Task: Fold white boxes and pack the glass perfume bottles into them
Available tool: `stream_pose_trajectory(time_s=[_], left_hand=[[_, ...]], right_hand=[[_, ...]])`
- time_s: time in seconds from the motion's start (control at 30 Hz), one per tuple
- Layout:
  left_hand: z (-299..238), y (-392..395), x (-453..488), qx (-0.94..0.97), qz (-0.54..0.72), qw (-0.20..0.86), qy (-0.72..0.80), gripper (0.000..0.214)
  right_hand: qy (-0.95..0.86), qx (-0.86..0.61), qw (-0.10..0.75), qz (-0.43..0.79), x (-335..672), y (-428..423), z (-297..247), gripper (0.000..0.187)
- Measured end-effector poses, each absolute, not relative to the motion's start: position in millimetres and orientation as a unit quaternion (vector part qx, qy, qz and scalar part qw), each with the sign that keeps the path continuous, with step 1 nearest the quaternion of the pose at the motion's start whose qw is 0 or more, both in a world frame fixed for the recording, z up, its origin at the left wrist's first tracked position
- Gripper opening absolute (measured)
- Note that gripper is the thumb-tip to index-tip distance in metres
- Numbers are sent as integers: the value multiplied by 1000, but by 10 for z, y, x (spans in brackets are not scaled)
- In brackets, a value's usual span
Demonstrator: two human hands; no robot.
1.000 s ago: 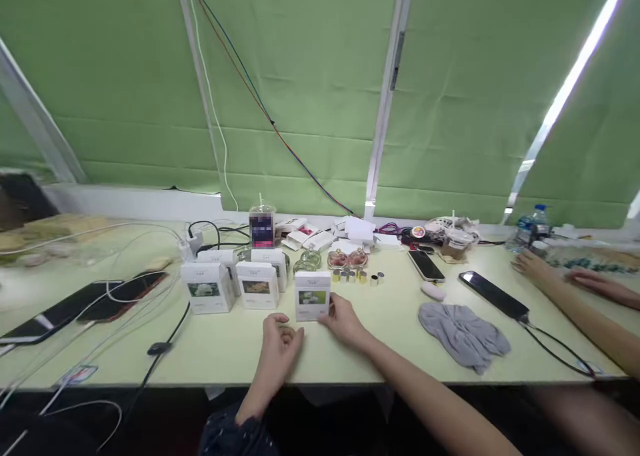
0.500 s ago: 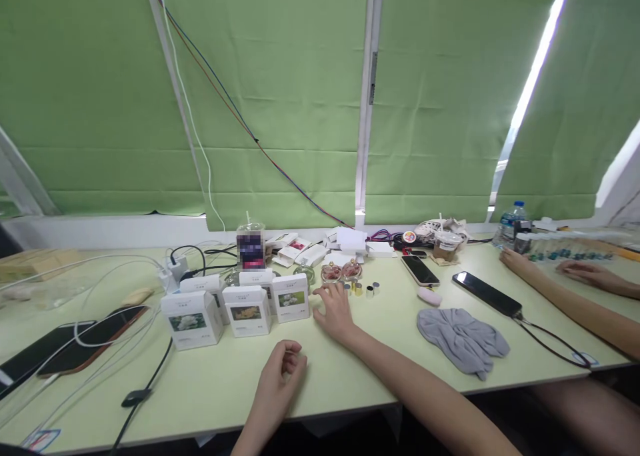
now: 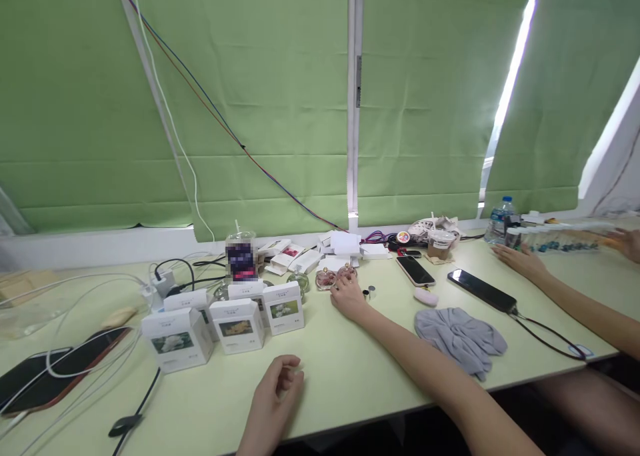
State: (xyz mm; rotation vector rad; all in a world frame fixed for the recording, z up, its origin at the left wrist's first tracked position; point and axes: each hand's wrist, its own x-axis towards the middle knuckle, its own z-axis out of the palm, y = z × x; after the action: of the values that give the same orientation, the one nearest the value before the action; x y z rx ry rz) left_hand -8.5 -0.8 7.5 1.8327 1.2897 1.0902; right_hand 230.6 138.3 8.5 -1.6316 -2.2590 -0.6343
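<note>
My right hand (image 3: 349, 297) reaches forward, its fingers bent against a small round glass bottle (image 3: 347, 271) with pinkish contents and a gold ball on top. The fingers hide the bottle's lower front. Just left of it stands a matching round bottle (image 3: 325, 280). Small metallic caps (image 3: 371, 291) lie right of the hand, and others may be hidden beneath it. Near the front edge, my left hand (image 3: 277, 395) rests on its side on the table, fingers loosely curled, thumb apart, holding nothing. Several white boxes with flower pictures (image 3: 237, 327) stand beyond it to the left.
A greenish glass bottle (image 3: 299, 281) stands behind the boxes, near opened cartons (image 3: 345, 243). To the right lie phones (image 3: 481, 289), a grey cloth (image 3: 460, 339) and a drink cup (image 3: 441, 244). Cables and another phone (image 3: 75, 366) spread left. Another person's arms (image 3: 555, 286) extend from the right.
My right hand has moved forward and right from beside the boxes to the right-hand pink bottle. My left hand stays put. The other person's far hand has shifted right. The view has turned slightly.
</note>
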Motion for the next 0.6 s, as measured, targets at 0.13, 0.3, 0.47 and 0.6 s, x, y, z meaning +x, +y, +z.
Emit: stream_pose_trajectory(time_s=[0.13,0.3,0.47,0.6], left_hand=[[69,2,-88,695,423,320,485,33],[86,-16,-80,700,411,321,488,34],[72,-60,-17,676,448,300,503,39],[71,-55,-21,684,442,304,496,35]], right_hand=[[-776,-580,131,-210,2567,1305,112,32],[-774,-592,120,-190,2840,1279,134,33],[-769,-606,124,-163,3033,1321,146,32],[-754,-626,141,-141,3137,1318,161,28]])
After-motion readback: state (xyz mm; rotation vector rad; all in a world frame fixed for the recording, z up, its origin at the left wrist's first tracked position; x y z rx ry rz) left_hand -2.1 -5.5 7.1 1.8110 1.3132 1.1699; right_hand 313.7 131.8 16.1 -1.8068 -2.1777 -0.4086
